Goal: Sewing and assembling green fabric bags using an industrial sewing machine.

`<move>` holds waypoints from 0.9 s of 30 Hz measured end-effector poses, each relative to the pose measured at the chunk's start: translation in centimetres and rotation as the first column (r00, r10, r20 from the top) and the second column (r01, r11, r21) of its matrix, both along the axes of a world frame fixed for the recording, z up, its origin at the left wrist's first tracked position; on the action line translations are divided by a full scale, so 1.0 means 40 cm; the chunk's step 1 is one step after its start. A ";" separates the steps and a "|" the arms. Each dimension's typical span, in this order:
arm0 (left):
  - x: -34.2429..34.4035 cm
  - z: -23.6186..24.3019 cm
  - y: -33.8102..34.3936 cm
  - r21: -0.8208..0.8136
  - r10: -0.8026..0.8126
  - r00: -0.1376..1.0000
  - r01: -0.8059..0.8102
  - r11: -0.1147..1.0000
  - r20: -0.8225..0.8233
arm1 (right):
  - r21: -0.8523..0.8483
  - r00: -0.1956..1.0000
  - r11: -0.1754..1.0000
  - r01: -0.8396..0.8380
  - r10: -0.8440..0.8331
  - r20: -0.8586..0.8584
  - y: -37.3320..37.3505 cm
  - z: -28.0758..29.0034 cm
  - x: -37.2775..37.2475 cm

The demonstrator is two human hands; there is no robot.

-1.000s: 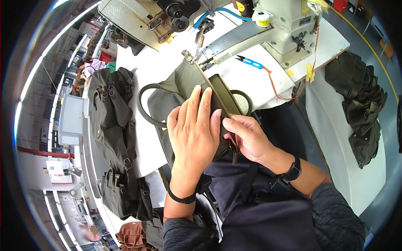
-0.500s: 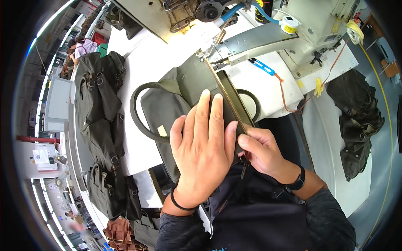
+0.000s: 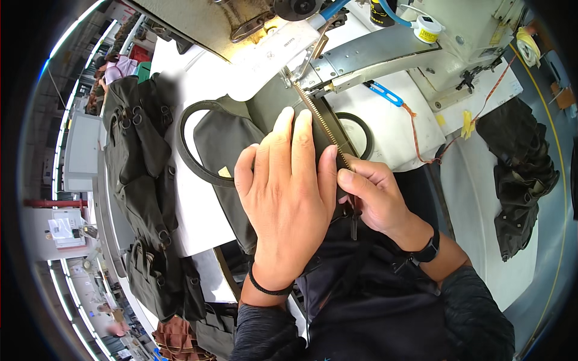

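An olive-green bag piece point(image 3: 223, 144) with a loop strap lies on the white sewing table point(image 3: 198, 222). A metal zipper tape point(image 3: 322, 123) runs from the sewing machine's needle area down toward me. My left hand point(image 3: 289, 192) lies flat on the fabric just left of the zipper, fingers spread and pointing at the machine. My right hand point(image 3: 376, 195) pinches the zipper's near end between thumb and fingers, right beside the left hand. A black band circles my left wrist, a dark watch my right.
The sewing machine point(image 3: 385, 48) fills the top, with a blue tool point(image 3: 382, 93) and an orange cord point(image 3: 421, 138) on the table to the right. A pile of finished dark green bags point(image 3: 138, 180) lies on the left. More dark bags point(image 3: 521, 174) hang at the right edge.
The view has drawn closer to the work. Both hands have slid forward along the zipper toward the machine, the left still flat on the fabric.
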State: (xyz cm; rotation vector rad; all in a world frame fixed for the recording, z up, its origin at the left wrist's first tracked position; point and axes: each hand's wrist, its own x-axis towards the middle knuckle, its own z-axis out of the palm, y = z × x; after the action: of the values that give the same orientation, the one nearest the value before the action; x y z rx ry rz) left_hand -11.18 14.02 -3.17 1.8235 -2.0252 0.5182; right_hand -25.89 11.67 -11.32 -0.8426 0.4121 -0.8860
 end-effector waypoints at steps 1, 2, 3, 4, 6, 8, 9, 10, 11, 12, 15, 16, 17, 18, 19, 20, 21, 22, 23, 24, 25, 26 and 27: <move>0.002 -0.003 -0.008 -0.014 0.000 1.000 0.000 1.000 -0.010 | -0.001 1.000 1.000 0.005 -0.005 0.005 -0.008 0.000 0.005; 0.003 -0.005 -0.016 -0.014 -0.004 1.000 0.003 1.000 -0.007 | -0.001 1.000 1.000 0.009 -0.009 0.008 -0.016 -0.001 0.010; 0.005 -0.006 -0.022 -0.026 -0.001 1.000 0.001 1.000 0.000 | -0.006 0.999 1.000 0.006 -0.006 0.032 -0.022 -0.002 0.017; 0.007 -0.006 -0.027 -0.044 -0.003 1.000 0.003 0.999 0.011 | -0.012 0.998 1.000 0.003 -0.003 0.057 -0.027 -0.002 0.022; 0.010 -0.004 -0.031 -0.038 -0.002 1.000 0.002 0.999 0.004 | -0.020 0.998 1.000 0.011 -0.010 0.057 -0.030 -0.001 0.025; 0.011 -0.001 -0.033 -0.043 -0.004 1.000 0.004 0.999 -0.002 | -0.033 0.998 0.999 0.017 -0.015 0.054 -0.032 0.000 0.026; 0.010 0.000 -0.033 -0.034 0.004 1.000 -0.004 0.999 -0.011 | -0.017 0.998 1.000 0.025 -0.024 0.052 -0.032 0.000 0.026; 0.010 0.000 -0.035 -0.042 0.002 1.000 -0.003 0.999 -0.021 | -0.010 0.997 1.000 0.025 -0.024 0.067 -0.033 0.001 0.026; 0.009 0.000 -0.037 -0.020 0.012 1.000 -0.012 1.000 -0.016 | 0.004 0.998 0.999 0.033 -0.033 0.054 -0.036 0.001 0.027; 0.009 -0.001 -0.041 -0.040 0.003 1.000 -0.004 0.999 -0.025 | -0.017 0.998 0.999 0.035 -0.034 0.045 -0.041 0.001 0.029; 0.010 -0.003 -0.052 -0.075 -0.005 1.000 0.003 0.997 -0.021 | -0.060 0.998 0.997 0.044 -0.041 0.052 -0.054 0.003 0.038; 0.010 -0.004 -0.054 -0.076 -0.005 0.999 0.002 0.997 -0.031 | -0.042 0.997 0.998 0.049 -0.047 0.062 -0.056 0.004 0.040; 0.010 -0.006 -0.056 -0.080 -0.006 0.999 0.002 0.997 -0.047 | -0.025 0.996 0.999 0.047 -0.045 0.071 -0.059 0.005 0.041; 0.010 -0.007 -0.056 -0.088 -0.014 0.999 0.010 0.996 -0.050 | -0.023 0.996 0.998 0.054 -0.052 0.070 -0.059 0.007 0.041; 0.010 -0.009 -0.056 -0.081 -0.010 0.999 0.007 0.997 -0.045 | -0.032 0.996 0.998 0.049 -0.046 0.076 -0.061 0.009 0.041; 0.009 -0.011 -0.056 -0.075 -0.013 0.999 0.009 0.997 -0.047 | -0.038 0.996 0.998 0.044 -0.041 0.082 -0.062 0.010 0.042; 0.009 -0.013 -0.054 -0.078 -0.016 0.999 0.012 0.997 -0.050 | -0.039 0.996 0.998 0.045 -0.042 0.084 -0.064 0.011 0.043; 0.008 -0.014 -0.053 -0.075 -0.017 0.999 0.014 0.997 -0.043 | -0.020 0.996 0.998 0.061 -0.059 0.071 -0.067 0.012 0.046; 0.007 -0.016 -0.051 -0.078 -0.036 0.998 0.032 0.996 -0.057 | 0.001 0.995 0.997 0.076 -0.076 0.058 -0.068 0.012 0.048; 0.006 -0.018 -0.049 -0.083 -0.056 0.996 0.050 0.995 -0.071 | -0.001 0.995 0.997 0.078 -0.078 0.062 -0.074 0.010 0.054; 0.006 -0.020 -0.045 -0.084 -0.058 0.996 0.053 0.995 -0.068 | -0.002 0.994 0.997 0.075 -0.074 0.081 -0.078 0.008 0.060; 0.005 -0.022 -0.040 -0.062 -0.049 0.996 0.044 0.997 -0.072 | -0.007 0.993 0.997 0.072 -0.071 0.092 -0.082 0.006 0.063; 0.004 -0.024 -0.035 -0.045 -0.044 0.995 0.040 0.998 -0.087 | -0.007 0.992 0.997 0.074 -0.073 0.100 -0.085 0.003 0.067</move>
State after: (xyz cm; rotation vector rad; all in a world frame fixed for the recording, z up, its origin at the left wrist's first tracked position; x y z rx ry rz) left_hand -11.00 12.63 -4.13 1.7442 -1.9745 0.4579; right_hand -23.21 8.27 -11.21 -0.7930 0.3533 -0.9954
